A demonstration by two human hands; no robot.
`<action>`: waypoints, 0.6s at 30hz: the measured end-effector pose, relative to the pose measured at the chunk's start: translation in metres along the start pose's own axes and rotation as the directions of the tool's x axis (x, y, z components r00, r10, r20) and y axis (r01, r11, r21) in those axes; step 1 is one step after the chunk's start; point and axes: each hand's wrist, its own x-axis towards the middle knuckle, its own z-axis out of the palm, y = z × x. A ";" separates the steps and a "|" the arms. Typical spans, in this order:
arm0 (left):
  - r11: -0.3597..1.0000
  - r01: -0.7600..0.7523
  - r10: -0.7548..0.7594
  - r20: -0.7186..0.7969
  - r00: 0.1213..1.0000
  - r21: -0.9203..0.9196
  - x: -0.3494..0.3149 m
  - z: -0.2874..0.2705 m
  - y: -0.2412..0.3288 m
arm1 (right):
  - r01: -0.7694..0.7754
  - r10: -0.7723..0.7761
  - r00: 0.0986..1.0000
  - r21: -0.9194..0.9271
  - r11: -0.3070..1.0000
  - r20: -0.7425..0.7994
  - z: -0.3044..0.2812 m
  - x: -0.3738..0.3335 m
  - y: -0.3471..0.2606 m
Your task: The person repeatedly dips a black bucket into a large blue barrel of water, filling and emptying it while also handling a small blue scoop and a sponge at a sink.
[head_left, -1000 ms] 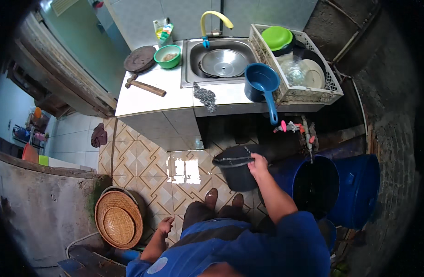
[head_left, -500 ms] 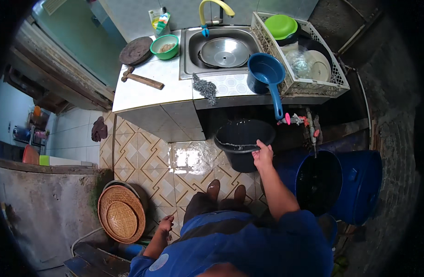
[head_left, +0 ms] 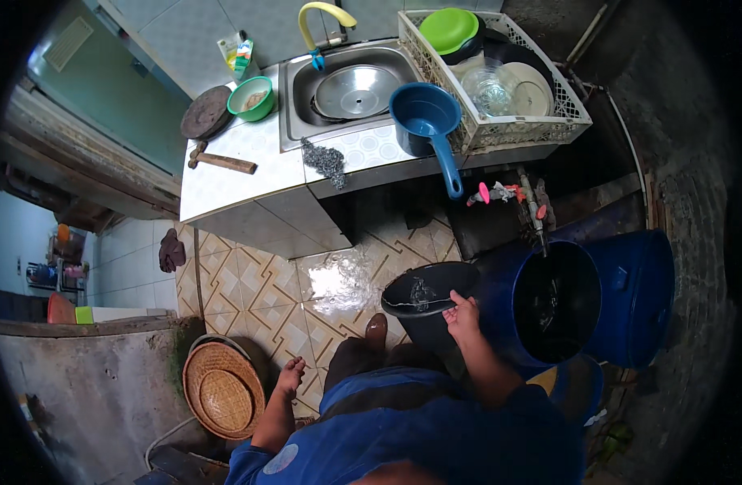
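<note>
A black bucket stands beside my legs, to the left of the blue barrels. My right hand grips its rim on the near right side, thumb over the edge. A thin pale line, seemingly the wire handle, crosses the bucket's mouth; something shiny, perhaps water, shows inside. My left hand hangs low at my left side with its fingers curled, and nothing shows in it. Nearest to that hand is a round woven basket, with a smaller woven one lying in it.
An open blue barrel stands under a tap. On the counter are a sink, a blue dipper, a hammer, a scouring pad, a green bowl and a dish crate. The tiled floor looks wet.
The black bucket has come out from beneath the counter, nearer to me and toward the barrels, with my right hand on its rim. My left hand stays low at my side.
</note>
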 end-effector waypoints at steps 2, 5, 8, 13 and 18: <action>1.000 0.026 -0.026 -0.014 1.000 0.004 -0.004 0.000 -0.009 | -0.020 0.019 0.999 -0.011 1.000 -0.046 0.004 0.017 0.003; 0.996 0.083 -0.083 -0.018 0.996 -0.010 -0.010 0.001 -0.018 | -0.014 0.010 0.995 -0.047 0.999 -0.096 0.028 0.052 0.003; 0.993 0.119 -0.119 -0.001 0.993 -0.027 -0.014 -0.003 -0.033 | 0.062 -0.089 0.989 -0.227 0.972 -0.114 0.069 0.078 -0.006; 0.986 0.157 -0.160 -0.041 0.986 -0.059 -0.019 -0.003 -0.058 | 0.148 -0.241 0.956 -0.439 0.886 -0.164 0.128 0.082 -0.023; 0.981 0.175 -0.178 -0.032 0.984 -0.086 -0.017 0.002 -0.068 | 0.246 -0.329 0.940 -0.481 0.841 -0.093 0.129 0.074 -0.023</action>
